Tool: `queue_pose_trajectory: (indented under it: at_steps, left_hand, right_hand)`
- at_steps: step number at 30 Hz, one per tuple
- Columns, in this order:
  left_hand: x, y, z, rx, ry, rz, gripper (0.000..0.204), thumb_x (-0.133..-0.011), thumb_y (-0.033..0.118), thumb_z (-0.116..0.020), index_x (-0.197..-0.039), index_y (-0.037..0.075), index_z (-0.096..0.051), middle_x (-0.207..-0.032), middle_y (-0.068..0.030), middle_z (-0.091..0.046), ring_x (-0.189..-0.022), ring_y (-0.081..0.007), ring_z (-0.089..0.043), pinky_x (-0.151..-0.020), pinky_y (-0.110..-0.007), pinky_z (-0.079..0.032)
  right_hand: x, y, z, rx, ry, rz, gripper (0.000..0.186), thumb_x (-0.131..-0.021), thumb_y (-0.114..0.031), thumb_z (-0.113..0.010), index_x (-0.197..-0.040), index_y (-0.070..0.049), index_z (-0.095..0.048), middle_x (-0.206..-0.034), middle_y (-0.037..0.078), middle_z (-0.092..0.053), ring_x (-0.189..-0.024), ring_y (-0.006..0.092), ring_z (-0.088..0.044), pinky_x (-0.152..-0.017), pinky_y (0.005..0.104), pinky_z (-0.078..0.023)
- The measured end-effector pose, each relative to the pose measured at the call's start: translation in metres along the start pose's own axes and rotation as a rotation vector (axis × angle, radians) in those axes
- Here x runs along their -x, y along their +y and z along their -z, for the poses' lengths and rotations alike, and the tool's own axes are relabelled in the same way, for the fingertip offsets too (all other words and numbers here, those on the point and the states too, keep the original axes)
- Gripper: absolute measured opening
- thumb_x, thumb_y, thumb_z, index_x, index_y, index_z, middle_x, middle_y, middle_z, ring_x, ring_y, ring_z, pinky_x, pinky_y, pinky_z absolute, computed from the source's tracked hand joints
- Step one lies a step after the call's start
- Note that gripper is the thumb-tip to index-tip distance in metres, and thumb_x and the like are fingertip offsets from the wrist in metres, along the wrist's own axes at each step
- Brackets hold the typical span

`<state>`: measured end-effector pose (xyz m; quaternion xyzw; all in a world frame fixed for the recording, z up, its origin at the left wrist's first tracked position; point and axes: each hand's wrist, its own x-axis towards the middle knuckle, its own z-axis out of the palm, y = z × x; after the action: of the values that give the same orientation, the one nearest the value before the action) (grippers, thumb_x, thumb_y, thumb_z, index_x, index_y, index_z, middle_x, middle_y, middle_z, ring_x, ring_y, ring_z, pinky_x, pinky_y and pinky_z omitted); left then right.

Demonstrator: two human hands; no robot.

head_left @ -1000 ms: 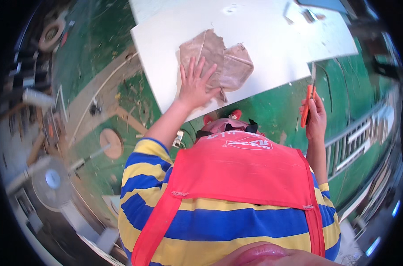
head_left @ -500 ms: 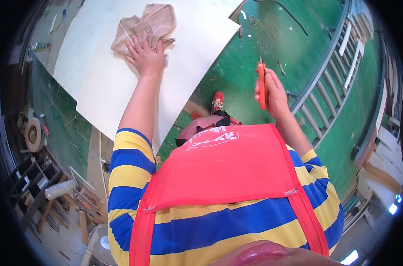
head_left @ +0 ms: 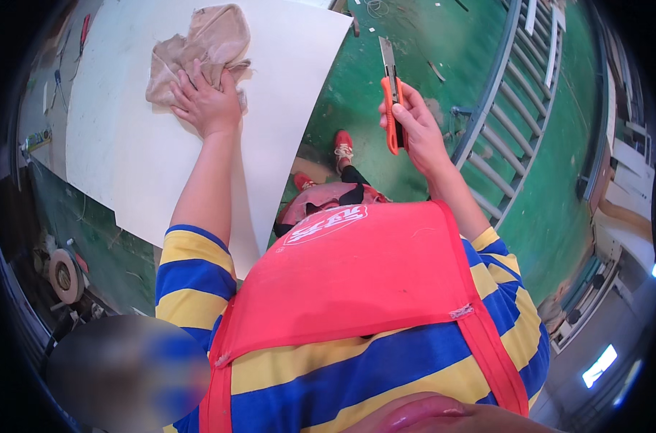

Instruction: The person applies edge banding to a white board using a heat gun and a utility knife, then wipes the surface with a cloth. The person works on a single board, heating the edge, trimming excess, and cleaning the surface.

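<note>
My left hand (head_left: 209,101) lies with fingers spread on a crumpled beige rag (head_left: 216,36), pressing it against a large white board (head_left: 288,79). The rag is bunched past my fingertips, and part of it shows beside the thumb. Out to the right, past the board's edge, my right hand (head_left: 419,130) is closed around an orange utility knife (head_left: 391,119). The thumb rests along the knife's dark slider. Its blade (head_left: 387,54) is extended, points away from me, and touches nothing.
A grey roller conveyor (head_left: 512,119) with pale strips (head_left: 553,54) on it stands right of my knife hand. Scraps lie on the green floor (head_left: 458,72) between. Left of the board are small tools and a tape roll (head_left: 66,276). A blurred round patch covers the lower left.
My right hand has turned the knife, so its flat side and long blade now show. The left hand stays on the rag. The view has shifted, and a blurred patch has appeared lower left.
</note>
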<state>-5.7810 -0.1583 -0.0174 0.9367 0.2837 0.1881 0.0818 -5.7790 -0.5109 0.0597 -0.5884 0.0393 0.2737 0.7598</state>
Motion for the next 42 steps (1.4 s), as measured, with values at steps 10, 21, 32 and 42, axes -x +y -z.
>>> queue_pose_trajectory:
  at_steps: [10, 21, 32, 42]
  left_hand:
    - [-0.002, -0.002, 0.000, 0.010, -0.030, -0.013, 0.069, -0.089, 0.055, -0.054, -0.146, 0.020, -0.040, -0.154, -0.0175, -0.030, -0.146, -0.0390, -0.016, -0.113, -0.065, -0.011]
    - [-0.002, -0.002, -0.001, 0.056, -0.025, -0.001, 0.071, -0.088, 0.055, -0.055, -0.146, 0.019, -0.039, -0.153, -0.0181, -0.030, -0.145, -0.0394, -0.017, -0.112, -0.067, -0.009]
    - [0.118, -0.007, 0.151, 0.954, -0.852, -0.028, 0.030, -0.094, 0.016, -0.062, -0.121, 0.003, -0.061, -0.089, -0.0021, -0.069, -0.087, -0.0137, -0.061, -0.086, -0.029, -0.048]
    - [0.207, -0.015, 0.111, 0.751, -1.525, 0.020, 0.050, -0.096, 0.029, -0.057, -0.137, 0.004, -0.048, -0.132, -0.0181, -0.057, -0.119, -0.0272, -0.056, -0.099, -0.035, -0.044]
  right_hand:
    - [0.014, 0.000, -0.012, -0.042, -0.030, 0.047, 0.071, -0.097, -0.011, -0.054, -0.156, -0.011, -0.014, -0.120, 0.010, -0.052, -0.094, 0.0158, -0.058, -0.084, 0.0296, -0.049]
    - [0.024, 0.000, -0.018, -0.106, -0.042, -0.031, 0.057, -0.098, -0.014, -0.053, -0.150, -0.004, -0.030, -0.117, 0.012, -0.058, -0.091, 0.0163, -0.063, -0.081, 0.0295, -0.053]
    - [-0.092, 0.012, -0.110, 0.660, -0.185, 0.285, 0.039, -0.092, -0.017, -0.060, -0.124, 0.005, -0.056, -0.082, 0.008, -0.064, -0.071, 0.0194, -0.060, -0.069, 0.0317, -0.050]
    - [0.060, 0.108, -0.049, 0.827, -0.713, -0.317, 0.065, -0.094, -0.050, -0.054, -0.137, -0.002, -0.050, -0.130, 0.021, -0.058, -0.121, 0.0282, -0.055, -0.101, 0.0365, -0.041]
